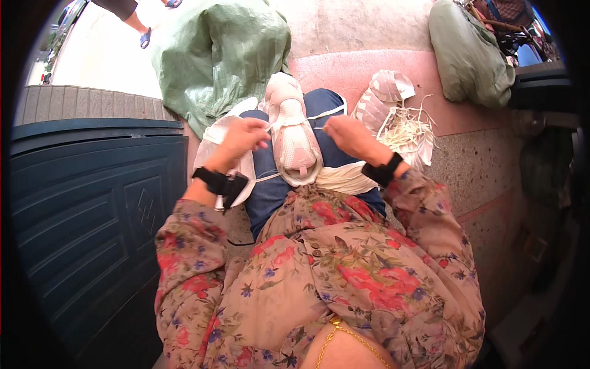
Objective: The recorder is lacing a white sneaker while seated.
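Right hand (346, 136), fingertips pinched, holds a white lace (326, 114) at three o'clock of the pink shoe (296, 144); left hand (246, 136), at nine, half-curls, its hold hard to tell. Lacing seems underway; the next pull calls for even tension.

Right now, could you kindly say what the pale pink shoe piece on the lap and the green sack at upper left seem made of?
Pale pink shoe piece: probably matte mesh fabric, judging by its fine dotted texture.
Green sack: likely woven plastic, given its slight sheen and stiff, crumpled folds.
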Demonstrator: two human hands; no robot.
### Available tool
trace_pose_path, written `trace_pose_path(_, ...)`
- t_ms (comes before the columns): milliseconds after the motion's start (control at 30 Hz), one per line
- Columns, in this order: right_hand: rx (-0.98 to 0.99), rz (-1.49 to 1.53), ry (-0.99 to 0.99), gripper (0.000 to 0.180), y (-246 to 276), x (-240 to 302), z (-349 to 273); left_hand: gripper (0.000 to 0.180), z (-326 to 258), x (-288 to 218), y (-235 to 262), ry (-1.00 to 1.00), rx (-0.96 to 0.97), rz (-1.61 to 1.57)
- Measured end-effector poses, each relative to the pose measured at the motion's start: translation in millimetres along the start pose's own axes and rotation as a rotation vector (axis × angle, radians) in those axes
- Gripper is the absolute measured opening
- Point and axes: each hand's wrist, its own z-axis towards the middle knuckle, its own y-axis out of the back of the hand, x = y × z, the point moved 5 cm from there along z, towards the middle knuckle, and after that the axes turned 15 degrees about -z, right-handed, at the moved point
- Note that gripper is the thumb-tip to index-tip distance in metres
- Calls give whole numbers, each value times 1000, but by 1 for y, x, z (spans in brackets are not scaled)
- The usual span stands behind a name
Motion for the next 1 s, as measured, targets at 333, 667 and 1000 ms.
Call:
trace_pose_path(333, 181, -49, -92, 24, -35, 1, 26, 25, 22, 16, -28, -235, -234, 587)
trace_pose_path(667, 109, -284, 187, 9, -30, 16, 31, 23, 19, 12, -29, -341, -289, 834)
trace_pose_path(1000, 157, -337, 288, 9, -36, 16, 41, 13, 23, 2, -42, -448, -211, 1063)
